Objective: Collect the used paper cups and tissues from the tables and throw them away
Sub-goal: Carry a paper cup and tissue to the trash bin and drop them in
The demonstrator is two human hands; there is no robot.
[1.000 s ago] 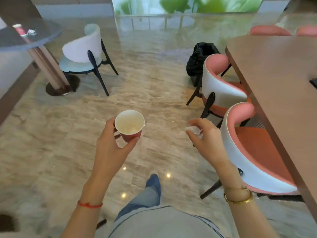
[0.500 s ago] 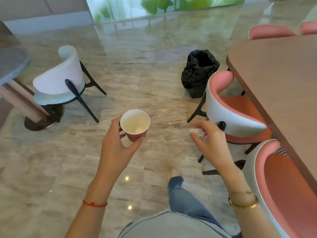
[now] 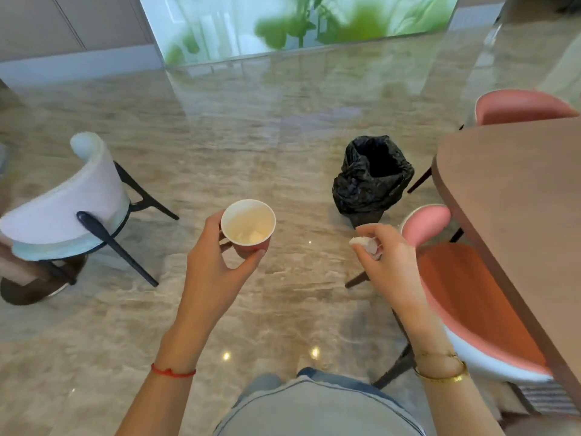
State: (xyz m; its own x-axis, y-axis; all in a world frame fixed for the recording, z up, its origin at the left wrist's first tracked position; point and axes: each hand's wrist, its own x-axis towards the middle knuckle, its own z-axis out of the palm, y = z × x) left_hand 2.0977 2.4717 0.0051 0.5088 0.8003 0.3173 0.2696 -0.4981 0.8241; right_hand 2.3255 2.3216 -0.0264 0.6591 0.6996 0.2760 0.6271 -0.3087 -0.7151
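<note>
Nearest the camera, both forearms reach out over the marble floor (image 3: 267, 127), a red string on the left wrist and a gold bangle on the right. The left hand (image 3: 217, 269) is clamped around a paper cup (image 3: 248, 225), thumb on one side and fingers on the other, holding it upright with its mouth open to the camera; a small white scrap lies at the bottom inside. The right hand (image 3: 393, 262) is pinched together on a crumpled white tissue (image 3: 364, 245), held at about the same height as the cup and well apart from it.

Just right of the right hand stands a pink chair (image 3: 471, 297), tucked against the brown worktop (image 3: 518, 215), whose visible surface is bare. Half a second ago two pink chairs lay beside the right arm; now only this one remains close, and the worktop edge has slid further right.

Beyond the hands, the black-lined bin (image 3: 372, 177) stands open on the floor. It has come nearer and more central than before, now sitting just past the tissue and between the two hands' line of reach. The grip on cup and tissue is unchanged.

To the left, the white chair (image 3: 66, 199) has drifted toward the frame edge. A second pink chair (image 3: 518, 105) shows beyond the worktop's far corner.
</note>
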